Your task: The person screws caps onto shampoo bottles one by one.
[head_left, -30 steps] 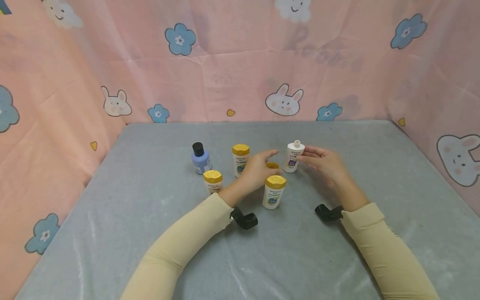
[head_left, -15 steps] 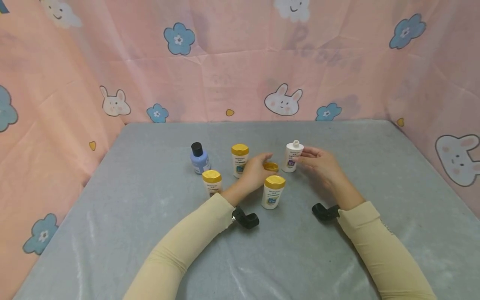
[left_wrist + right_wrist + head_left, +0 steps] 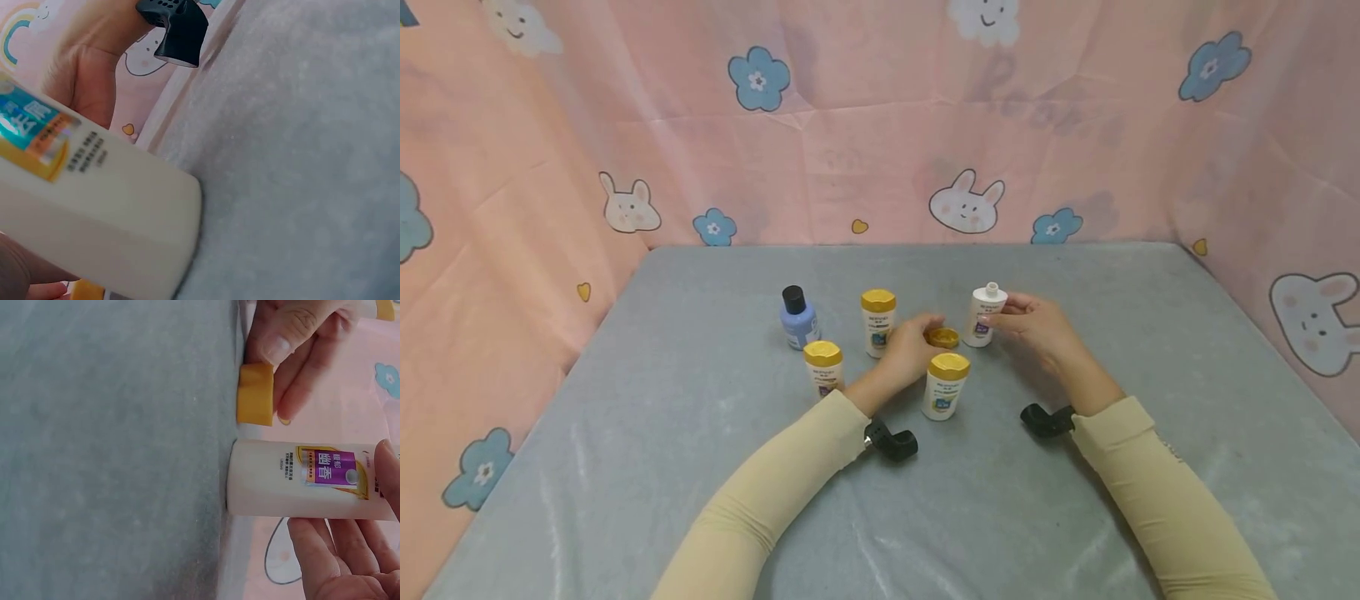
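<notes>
My right hand (image 3: 1041,335) grips an uncapped white bottle (image 3: 981,318) with a bare nozzle, thumb on the front and fingers behind. The bottle stands upright on the grey cloth, and its purple label (image 3: 330,467) shows in the right wrist view. Just left of it sits a yellow cap (image 3: 943,337) on the cloth, its hollow side facing up. My left hand (image 3: 912,352) pinches that cap between thumb and fingers; the thumb (image 3: 278,347) lies at its upper edge. In the left wrist view, a white bottle (image 3: 125,206) fills the foreground and hides the fingertips.
Yellow-capped white bottles stand around my left hand: one behind (image 3: 878,323), one by the wrist (image 3: 824,368), one in front (image 3: 946,387). A blue bottle (image 3: 799,320) with a black cap is at the left. A pink patterned curtain (image 3: 850,125) borders the table's back.
The left hand's raised fingers have come down and drawn in at the cap, which now shows more fully. The right hand has kept its grip on the uncapped bottle, which stands in place.
</notes>
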Tool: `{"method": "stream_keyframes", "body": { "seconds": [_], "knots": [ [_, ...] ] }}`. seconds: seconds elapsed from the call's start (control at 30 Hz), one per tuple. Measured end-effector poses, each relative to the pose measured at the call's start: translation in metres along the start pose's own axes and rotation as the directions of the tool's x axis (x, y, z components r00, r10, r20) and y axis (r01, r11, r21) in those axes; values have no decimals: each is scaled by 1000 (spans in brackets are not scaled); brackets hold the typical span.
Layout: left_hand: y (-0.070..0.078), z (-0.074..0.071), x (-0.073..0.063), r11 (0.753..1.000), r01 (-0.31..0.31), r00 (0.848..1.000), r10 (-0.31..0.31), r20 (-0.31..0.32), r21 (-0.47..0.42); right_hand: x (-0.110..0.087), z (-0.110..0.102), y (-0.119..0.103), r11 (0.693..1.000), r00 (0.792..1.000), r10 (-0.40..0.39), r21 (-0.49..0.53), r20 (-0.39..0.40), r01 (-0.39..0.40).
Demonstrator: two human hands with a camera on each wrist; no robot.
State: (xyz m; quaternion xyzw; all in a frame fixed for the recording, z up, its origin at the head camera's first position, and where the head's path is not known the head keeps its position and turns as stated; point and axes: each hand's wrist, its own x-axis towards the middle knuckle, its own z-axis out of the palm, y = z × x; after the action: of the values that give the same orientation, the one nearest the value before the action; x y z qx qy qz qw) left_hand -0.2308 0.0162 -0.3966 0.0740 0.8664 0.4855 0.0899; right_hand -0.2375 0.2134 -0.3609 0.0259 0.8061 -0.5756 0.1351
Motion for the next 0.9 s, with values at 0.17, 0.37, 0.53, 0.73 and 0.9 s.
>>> {"method": "stream_keyframes", "body": {
  "seconds": [0.17, 0.37, 0.53, 0.73, 0.9],
  "knots": [
    [-2, 2, 0, 1000, 3, 1000, -3, -5, -26, 2, 1, 2, 1000, 1000, 0, 11, -2, 0],
    [-3, 4, 2, 999, 18, 1000, -18, -4, -27, 2, 3, 3, 1000, 1000, 2, 29, -13, -2],
    [-2, -1, 0, 1000, 8, 1000, -8, 10, -18, 1, 5, 4, 999, 1000, 14, 47, -14, -13],
    [6, -10, -7, 999, -40, 998, 40, 42, -16, 0, 4, 5, 999, 1000, 17, 27, -22, -17],
    [17, -19, -18, 997, -76, 996, 77, 41, -25, -4, 3, 4, 999, 999, 19, 33, -25, -18]
  ]
}}
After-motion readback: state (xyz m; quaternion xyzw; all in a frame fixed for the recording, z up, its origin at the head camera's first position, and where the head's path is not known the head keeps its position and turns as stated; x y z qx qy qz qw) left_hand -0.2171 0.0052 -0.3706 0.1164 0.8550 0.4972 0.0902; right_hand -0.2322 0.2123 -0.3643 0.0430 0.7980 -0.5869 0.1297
